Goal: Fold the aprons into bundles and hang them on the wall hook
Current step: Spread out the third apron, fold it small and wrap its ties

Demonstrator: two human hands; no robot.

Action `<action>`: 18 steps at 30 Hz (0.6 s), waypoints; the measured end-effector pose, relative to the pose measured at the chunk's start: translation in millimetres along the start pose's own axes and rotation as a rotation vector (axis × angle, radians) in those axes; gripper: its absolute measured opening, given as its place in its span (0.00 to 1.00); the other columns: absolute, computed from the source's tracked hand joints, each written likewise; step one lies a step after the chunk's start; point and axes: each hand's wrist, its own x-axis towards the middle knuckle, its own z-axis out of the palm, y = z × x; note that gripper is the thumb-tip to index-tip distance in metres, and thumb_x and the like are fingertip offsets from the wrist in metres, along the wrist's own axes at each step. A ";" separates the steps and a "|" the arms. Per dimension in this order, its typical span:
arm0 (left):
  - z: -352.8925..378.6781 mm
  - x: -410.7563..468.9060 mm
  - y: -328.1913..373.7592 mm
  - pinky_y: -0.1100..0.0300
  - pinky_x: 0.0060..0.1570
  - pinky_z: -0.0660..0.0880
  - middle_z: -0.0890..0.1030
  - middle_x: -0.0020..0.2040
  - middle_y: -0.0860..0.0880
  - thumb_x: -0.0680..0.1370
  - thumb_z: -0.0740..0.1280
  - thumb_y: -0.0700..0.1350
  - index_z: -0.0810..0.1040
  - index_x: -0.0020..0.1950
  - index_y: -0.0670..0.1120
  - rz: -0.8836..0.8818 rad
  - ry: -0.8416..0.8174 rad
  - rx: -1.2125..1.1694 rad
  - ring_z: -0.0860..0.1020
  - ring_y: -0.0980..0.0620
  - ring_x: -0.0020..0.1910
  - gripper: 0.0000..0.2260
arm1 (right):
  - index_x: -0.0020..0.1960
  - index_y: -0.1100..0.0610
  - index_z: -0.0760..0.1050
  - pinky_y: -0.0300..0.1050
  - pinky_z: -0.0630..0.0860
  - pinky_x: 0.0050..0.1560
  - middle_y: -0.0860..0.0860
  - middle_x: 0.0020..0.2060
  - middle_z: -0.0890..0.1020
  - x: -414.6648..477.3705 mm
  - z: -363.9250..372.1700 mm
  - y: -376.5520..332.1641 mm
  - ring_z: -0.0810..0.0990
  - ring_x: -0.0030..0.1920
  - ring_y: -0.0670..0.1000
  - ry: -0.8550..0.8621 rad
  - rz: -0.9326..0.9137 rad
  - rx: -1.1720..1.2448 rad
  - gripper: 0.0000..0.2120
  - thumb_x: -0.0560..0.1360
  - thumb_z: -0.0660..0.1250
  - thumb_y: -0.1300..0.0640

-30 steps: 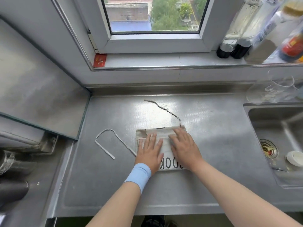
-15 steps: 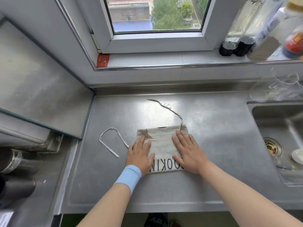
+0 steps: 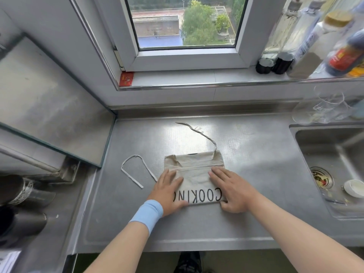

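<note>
Palms down, both of my hands lie flat on the folded apron (image 3: 194, 174), fingers spread and closing on nothing. My left hand (image 3: 168, 191), the one with the blue wristband (image 3: 147, 212), covers the near left corner of the cloth; my right hand (image 3: 233, 191) covers the near right corner, its thumb tucked at the near edge. I hold it this way, I judge, to press the layers flat and keep the fold from springing open on the slick steel desk (image 3: 256, 154), ready for the next fold.

The apron sits at the middle of the desk, nearer the front edge than the back, well apart from the sink (image 3: 323, 154) at the right. Folded, it is close to square, a little longer front to back. The printed word COOKING (image 3: 199, 196) runs along the near edge, left to right, and reads mirrored from where I stand.

One tie strap (image 3: 199, 133) trails from the far right corner toward the back edge. The looped strap (image 3: 134, 168) lies off to the left, loose on the desk.
</note>
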 end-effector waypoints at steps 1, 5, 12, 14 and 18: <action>0.7 -1.7 -4.6 0.48 0.76 0.49 0.41 0.79 0.54 0.66 0.65 0.71 0.50 0.78 0.57 0.006 -0.054 0.002 0.35 0.50 0.77 0.46 | 0.81 0.57 0.46 0.49 0.52 0.78 0.58 0.79 0.52 -0.2 -2.0 0.7 0.51 0.79 0.57 -0.024 -0.002 -0.003 0.48 0.67 0.60 0.44; -9.1 -2.0 -14.1 0.51 0.76 0.51 0.41 0.79 0.56 0.59 0.73 0.68 0.45 0.78 0.54 0.059 -0.094 0.037 0.36 0.54 0.77 0.57 | 0.81 0.53 0.45 0.47 0.58 0.76 0.53 0.80 0.53 -0.1 -11.9 0.8 0.54 0.79 0.55 -0.078 0.028 0.088 0.47 0.66 0.63 0.55; -27.8 5.8 -28.5 0.57 0.74 0.57 0.55 0.78 0.60 0.64 0.73 0.60 0.67 0.70 0.55 0.057 -0.086 -0.192 0.51 0.59 0.77 0.35 | 0.55 0.44 0.82 0.40 0.71 0.64 0.39 0.61 0.81 15.6 -38.8 5.4 0.78 0.63 0.47 0.081 0.402 0.561 0.17 0.69 0.65 0.57; -33.5 8.4 -33.9 0.59 0.73 0.59 0.59 0.76 0.63 0.66 0.70 0.63 0.70 0.70 0.56 0.027 -0.084 -0.272 0.57 0.61 0.75 0.33 | 0.50 0.43 0.82 0.45 0.75 0.56 0.40 0.51 0.84 20.6 -46.0 9.9 0.80 0.55 0.49 0.064 0.498 0.626 0.12 0.71 0.65 0.56; -36.3 17.0 -38.9 0.63 0.66 0.66 0.71 0.67 0.63 0.64 0.69 0.69 0.77 0.64 0.54 -0.073 -0.009 -0.380 0.71 0.61 0.65 0.33 | 0.42 0.45 0.77 0.43 0.71 0.42 0.42 0.40 0.81 35.9 -52.9 14.9 0.78 0.45 0.48 0.141 0.631 0.784 0.03 0.75 0.67 0.50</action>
